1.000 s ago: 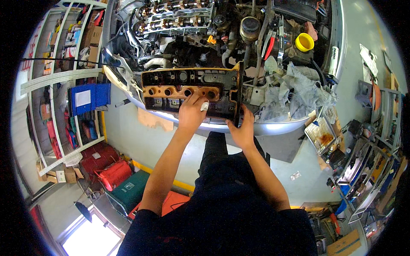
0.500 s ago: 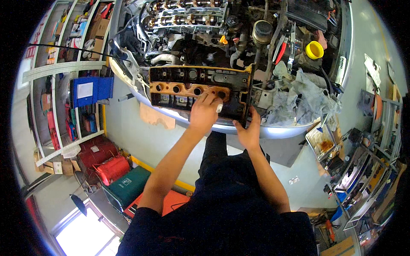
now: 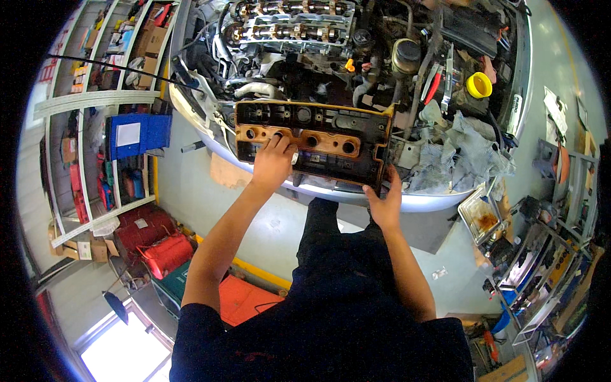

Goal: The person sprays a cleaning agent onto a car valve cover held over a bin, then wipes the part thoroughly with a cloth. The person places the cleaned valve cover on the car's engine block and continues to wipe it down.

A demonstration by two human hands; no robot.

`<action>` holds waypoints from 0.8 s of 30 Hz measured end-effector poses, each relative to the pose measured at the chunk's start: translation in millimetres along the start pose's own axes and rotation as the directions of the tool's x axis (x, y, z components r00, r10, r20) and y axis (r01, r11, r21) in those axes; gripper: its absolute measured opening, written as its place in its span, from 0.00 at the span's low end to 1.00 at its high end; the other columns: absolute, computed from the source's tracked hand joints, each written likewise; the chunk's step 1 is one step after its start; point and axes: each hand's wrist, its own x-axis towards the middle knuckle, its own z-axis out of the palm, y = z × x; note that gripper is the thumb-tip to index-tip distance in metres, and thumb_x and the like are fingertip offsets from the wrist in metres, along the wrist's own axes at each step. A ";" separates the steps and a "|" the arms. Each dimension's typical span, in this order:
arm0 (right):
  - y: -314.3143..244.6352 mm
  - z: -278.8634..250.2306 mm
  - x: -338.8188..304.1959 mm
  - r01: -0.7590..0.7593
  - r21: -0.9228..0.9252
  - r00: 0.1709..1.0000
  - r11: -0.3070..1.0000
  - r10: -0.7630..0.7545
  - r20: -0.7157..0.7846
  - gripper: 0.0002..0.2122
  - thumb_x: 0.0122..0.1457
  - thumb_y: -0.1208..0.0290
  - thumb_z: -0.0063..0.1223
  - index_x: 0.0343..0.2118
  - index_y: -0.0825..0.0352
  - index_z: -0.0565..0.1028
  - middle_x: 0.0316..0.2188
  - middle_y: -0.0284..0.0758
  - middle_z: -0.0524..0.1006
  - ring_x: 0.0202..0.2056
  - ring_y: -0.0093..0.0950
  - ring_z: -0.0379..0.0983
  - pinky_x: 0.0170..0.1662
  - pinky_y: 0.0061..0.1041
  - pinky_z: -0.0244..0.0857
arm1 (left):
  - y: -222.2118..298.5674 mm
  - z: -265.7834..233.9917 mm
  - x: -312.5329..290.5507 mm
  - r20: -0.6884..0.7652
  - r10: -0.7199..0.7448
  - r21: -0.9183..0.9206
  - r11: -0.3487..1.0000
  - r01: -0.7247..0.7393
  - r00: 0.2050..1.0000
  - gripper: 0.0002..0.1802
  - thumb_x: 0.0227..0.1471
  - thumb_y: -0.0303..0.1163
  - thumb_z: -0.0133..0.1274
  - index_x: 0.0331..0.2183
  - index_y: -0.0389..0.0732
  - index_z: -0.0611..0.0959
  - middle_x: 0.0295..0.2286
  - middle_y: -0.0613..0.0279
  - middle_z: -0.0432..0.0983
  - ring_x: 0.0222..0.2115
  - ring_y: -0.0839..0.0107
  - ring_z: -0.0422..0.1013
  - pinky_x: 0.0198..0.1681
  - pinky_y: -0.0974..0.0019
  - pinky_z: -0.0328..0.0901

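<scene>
A dark valve cover (image 3: 347, 169) lies with its hollow underside up along the front edge of the engine bay. Down its middle runs an amber-brown strip (image 3: 330, 144) with several round holes. My left hand (image 3: 273, 164) is over the left part of this strip, fingertips bent down at one of the holes. A small whitish object (image 3: 294, 158) sticks out beside its thumb; what it is I cannot make out. My right hand (image 3: 386, 197) grips the cover's near right corner, thumb at the front edge and fingers along the end.
Behind the cover is the open engine with bare camshafts (image 3: 289, 32). To the right lie striped rags (image 3: 468, 153), red-handled pliers (image 3: 434, 83) and a yellow cap (image 3: 479, 84). A stained tray (image 3: 480, 216) is on the right; shelving (image 3: 95, 95) stands at the left.
My left hand has moved left along the brown strip, from near its right-hand hole to a hole farther left. My right hand keeps its hold at the cover's corner. The whole view has shifted slightly.
</scene>
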 end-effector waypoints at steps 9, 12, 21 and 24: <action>-10.7 4.2 -0.3 0.009 0.069 0.999 0.998 -0.006 -0.033 0.41 0.56 0.78 0.70 0.72 0.71 0.59 0.63 0.47 0.71 0.62 0.40 0.71 0.64 0.36 0.66 | -66.7 0.3 -25.9 -0.030 -0.002 0.022 1.000 0.003 1.000 0.15 0.45 0.26 0.59 0.39 0.42 0.89 0.41 0.60 0.79 0.45 0.58 0.75 0.51 0.54 0.71; -15.6 3.0 -3.0 -0.034 0.120 0.999 0.992 0.038 -0.037 0.43 0.55 0.77 0.72 0.71 0.71 0.58 0.63 0.48 0.72 0.63 0.41 0.69 0.66 0.39 0.62 | -91.1 1.3 -36.7 0.019 -0.028 0.009 1.000 0.028 0.999 0.15 0.45 0.26 0.59 0.39 0.42 0.89 0.42 0.60 0.79 0.45 0.58 0.75 0.51 0.54 0.71; -20.6 6.9 -0.5 -0.014 0.107 0.999 0.994 0.017 -0.027 0.45 0.56 0.81 0.68 0.75 0.67 0.53 0.64 0.51 0.70 0.62 0.40 0.70 0.64 0.37 0.66 | -142.6 -0.6 -51.7 0.055 -0.024 0.003 1.000 0.024 0.998 0.15 0.42 0.25 0.60 0.37 0.41 0.89 0.42 0.60 0.79 0.45 0.58 0.75 0.49 0.56 0.73; -24.2 7.0 -1.7 -0.044 0.138 0.999 0.989 0.045 -0.005 0.46 0.55 0.80 0.70 0.74 0.66 0.52 0.64 0.50 0.69 0.62 0.41 0.70 0.67 0.38 0.63 | -164.1 3.1 -60.9 0.062 -0.052 0.012 0.999 0.052 0.997 0.14 0.39 0.25 0.60 0.34 0.41 0.89 0.39 0.60 0.78 0.45 0.58 0.75 0.48 0.54 0.73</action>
